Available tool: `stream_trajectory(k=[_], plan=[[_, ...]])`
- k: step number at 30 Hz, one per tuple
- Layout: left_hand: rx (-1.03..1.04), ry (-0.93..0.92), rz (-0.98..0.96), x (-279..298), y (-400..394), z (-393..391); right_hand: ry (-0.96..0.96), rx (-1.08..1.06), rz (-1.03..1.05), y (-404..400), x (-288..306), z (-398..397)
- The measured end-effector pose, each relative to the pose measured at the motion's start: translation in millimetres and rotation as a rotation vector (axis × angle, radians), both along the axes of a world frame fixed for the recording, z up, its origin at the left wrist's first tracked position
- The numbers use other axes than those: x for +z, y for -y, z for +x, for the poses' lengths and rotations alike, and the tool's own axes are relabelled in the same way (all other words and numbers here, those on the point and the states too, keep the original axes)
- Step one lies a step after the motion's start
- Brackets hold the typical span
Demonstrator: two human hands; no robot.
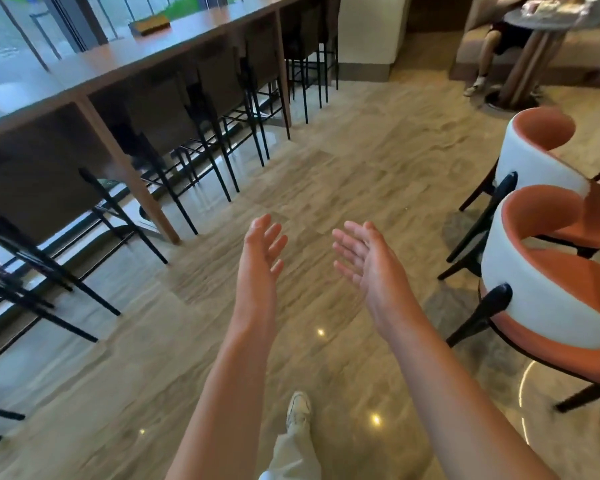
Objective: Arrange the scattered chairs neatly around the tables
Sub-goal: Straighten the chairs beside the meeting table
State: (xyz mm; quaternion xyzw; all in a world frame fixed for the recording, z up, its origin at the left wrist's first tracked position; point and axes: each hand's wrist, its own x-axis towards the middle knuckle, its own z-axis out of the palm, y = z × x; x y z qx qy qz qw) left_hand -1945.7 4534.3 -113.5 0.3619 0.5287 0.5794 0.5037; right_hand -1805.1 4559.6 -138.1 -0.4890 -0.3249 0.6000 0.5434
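Observation:
My left hand (262, 249) and my right hand (364, 256) are held out in front of me over the floor, palms facing each other, fingers apart, holding nothing. On the right stand two round-backed armchairs, white outside and orange inside, on black legs: the near one (548, 289) and the one behind it (537, 154). Both are an arm's length to the right of my right hand. Along the left runs a long wooden counter table (125, 60) with several dark bar stools (222, 98) tucked under it.
The beige marble floor (343, 161) stretches ahead between the counter and the armchairs. At the back right a seated person's legs (485, 53) show beside a round pedestal table (534, 46). A white pillar (368, 29) stands at the back. My shoe (298, 408) is below.

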Motion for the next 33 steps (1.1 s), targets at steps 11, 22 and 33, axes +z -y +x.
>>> stream_trajectory(k=[11, 22, 33], plan=[[-0.327, -0.004, 0.041, 23, -220, 13, 0.049, -0.302, 0.096, -164, 26, 19], [-0.648, -0.006, 0.061, 28, -373, 121, 0.074, -0.599, 0.159, -256, 34, 124], [-0.67, -0.044, 0.071, 39, -510, 215, -0.021, -0.642, 0.156, -417, 38, 227]])
